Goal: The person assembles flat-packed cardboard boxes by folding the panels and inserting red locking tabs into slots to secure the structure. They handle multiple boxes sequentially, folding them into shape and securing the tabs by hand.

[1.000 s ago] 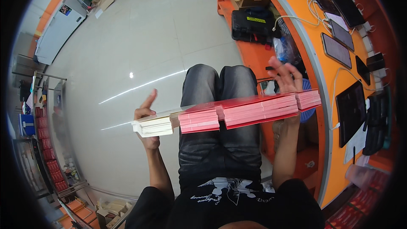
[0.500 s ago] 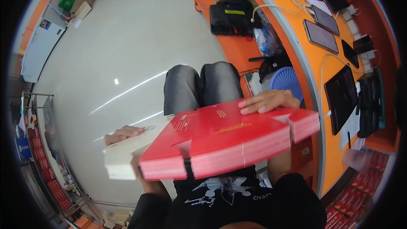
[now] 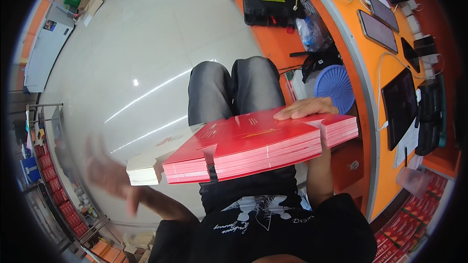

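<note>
A thick stack of flat, die-cut cardboard box blanks (image 3: pixel 265 139) lies across my lap, with notches cut into its near edge. Most of its top is glossy red, and the left end is cream. My right hand (image 3: pixel 308 108) grips the stack's right part, fingers over the top and the thumb side hidden beneath. Off the cream end, my left hand (image 3: pixel 111 178) is in the air with nothing in it. Motion blurs it, but its fingers and thumb show spread apart.
On my right runs an orange counter (image 3: pixel 363 92) with phones (image 3: pixel 378 30), a tablet (image 3: pixel 397 109) and charging cables. Under it are a black case (image 3: pixel 268 9) and a blue round basket (image 3: pixel 334 87). Red boxes (image 3: pixel 402 224) are stacked at the lower right. A metal-framed rack (image 3: pixel 48 165) stands left.
My left hand has let go of the stack's cream end and moved out to the left. The stack has tilted and risen slightly, with my right hand still on it.
</note>
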The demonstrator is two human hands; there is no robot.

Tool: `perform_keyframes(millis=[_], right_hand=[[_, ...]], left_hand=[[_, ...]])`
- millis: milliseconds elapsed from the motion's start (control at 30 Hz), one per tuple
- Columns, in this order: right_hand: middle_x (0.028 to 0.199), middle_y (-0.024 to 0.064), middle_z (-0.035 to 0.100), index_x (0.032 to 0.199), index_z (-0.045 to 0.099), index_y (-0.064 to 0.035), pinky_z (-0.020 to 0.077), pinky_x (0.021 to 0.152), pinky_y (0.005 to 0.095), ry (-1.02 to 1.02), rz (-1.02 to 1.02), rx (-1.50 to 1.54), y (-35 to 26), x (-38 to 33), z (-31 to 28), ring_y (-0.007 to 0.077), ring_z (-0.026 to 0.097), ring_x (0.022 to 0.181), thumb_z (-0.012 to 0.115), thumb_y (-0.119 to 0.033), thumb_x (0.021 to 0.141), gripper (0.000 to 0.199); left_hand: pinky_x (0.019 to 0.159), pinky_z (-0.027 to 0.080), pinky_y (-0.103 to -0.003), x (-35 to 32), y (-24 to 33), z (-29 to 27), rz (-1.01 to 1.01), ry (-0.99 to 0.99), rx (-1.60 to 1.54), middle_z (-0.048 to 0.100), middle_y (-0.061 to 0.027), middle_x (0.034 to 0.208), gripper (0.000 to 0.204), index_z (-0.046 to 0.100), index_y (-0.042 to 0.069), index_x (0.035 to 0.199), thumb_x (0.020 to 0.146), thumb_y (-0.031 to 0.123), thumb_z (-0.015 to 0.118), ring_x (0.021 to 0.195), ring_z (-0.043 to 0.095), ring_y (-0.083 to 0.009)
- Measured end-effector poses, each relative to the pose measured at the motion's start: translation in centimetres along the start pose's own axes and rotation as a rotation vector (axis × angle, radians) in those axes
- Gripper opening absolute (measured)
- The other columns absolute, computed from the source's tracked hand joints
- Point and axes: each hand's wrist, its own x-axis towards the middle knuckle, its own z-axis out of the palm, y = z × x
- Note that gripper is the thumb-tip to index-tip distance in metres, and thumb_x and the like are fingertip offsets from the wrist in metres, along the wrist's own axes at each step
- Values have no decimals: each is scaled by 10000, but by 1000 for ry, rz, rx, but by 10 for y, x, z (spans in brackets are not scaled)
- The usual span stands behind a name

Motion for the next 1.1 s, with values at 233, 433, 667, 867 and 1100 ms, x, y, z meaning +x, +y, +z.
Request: perform_keyframes(millis=[233, 433, 667, 867, 1100], right_hand=[[1006, 355, 731, 1100, 678, 90, 625, 843, 554, 240, 4, -100, 1, 3, 28, 451, 760, 967, 673, -462, 988, 564], [1173, 315, 688, 1168, 652, 50, 613, 859, 503, 591, 21, -664, -37, 16, 54, 406, 725, 1028, 718, -507, 944, 604], [1445, 201, 475, 1206, 705, -322, 513, 1020, 600, 22, -382, -1849, -130, 36, 101, 415, 419, 1359, 762, -607, 861, 451], [1458, 195, 424, 955, 782, -326, 527, 1036, 615, -31, -426, -1927, -105, 67, 110, 444, 434, 1369, 798, -499, 835, 211], [1454, 232, 424, 846, 792, -285, 533, 1000, 652, -39, -475, -1868, -103, 72, 108, 442, 463, 1347, 803, -414, 818, 132]], left_hand=[[879, 538, -412, 82, 123, 95, 93, -775, 367, 741, -158, 1037, 737, 698, 8, 1172, 724, 581, 820, 965, 734, -309], [625, 491, -297, 76, 114, 105, 100, -786, 349, 741, -42, 801, 424, 734, 59, 974, 635, 283, 857, 742, 745, -199], [601, 478, -288, 73, 114, 106, 99, -791, 380, 740, -42, 801, 420, 723, 60, 953, 620, 277, 858, 730, 746, -200], [588, 474, -286, 69, 112, 106, 127, -764, 346, 734, -43, 787, 407, 725, 52, 941, 641, 290, 861, 724, 746, -192], [579, 476, -275, 68, 111, 102, 155, -739, 358, 733, -40, 786, 397, 730, 51, 935, 653, 296, 864, 726, 746, -179]])
